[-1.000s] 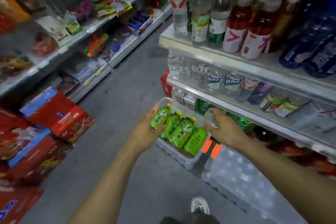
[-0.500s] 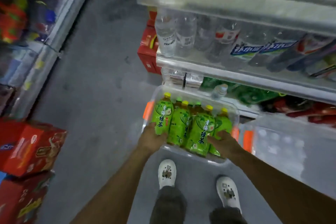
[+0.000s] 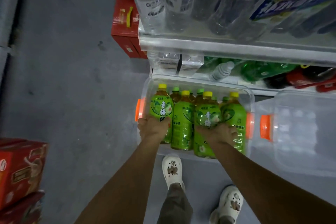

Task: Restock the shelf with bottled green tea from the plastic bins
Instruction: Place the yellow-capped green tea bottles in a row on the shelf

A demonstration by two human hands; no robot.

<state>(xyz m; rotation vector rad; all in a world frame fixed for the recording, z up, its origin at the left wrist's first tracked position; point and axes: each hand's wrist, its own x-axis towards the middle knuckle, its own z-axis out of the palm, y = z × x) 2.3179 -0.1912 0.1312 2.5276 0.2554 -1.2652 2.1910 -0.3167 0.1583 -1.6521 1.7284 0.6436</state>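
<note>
A clear bin (image 3: 197, 82) with orange latches (image 3: 138, 110) sits on the grey floor (image 3: 72, 78) against the foot of the shelf (image 3: 236, 49), and the green tea (image 3: 182, 120) fills it: upright bottles with green labels, some capped yellow, some green, amber drink showing at the necks. The left hand (image 3: 153, 128) curls round the lower body of the leftmost front bottle (image 3: 161, 109), whose label shows the large white characters 青梅 above a picture of a pale green plum; smaller print at the top of the label is too fine to read. The right hand (image 3: 218, 132) grips a second bottle (image 3: 207, 116) with the same 青梅 label, fingers wrapped round its lower half, the thumb hidden. The bottle between them carries small vertical writing ending in 绿茶.

A second clear bin (image 3: 300, 132), also with an orange latch, stands just right of the first. On the shelf above, water bottles (image 3: 151, 0) stand in a row; their labels are blurred, one blue band with white writing unreadable. Beneath the shelf lie wrapped water packs (image 3: 190, 62), green bottles (image 3: 254, 69) and red ones (image 3: 309, 80). Red cartons (image 3: 125, 22) stand at the shelf's end, more (image 3: 20, 171) at the left edge. Two white clogs (image 3: 171, 171) show below the bin.
</note>
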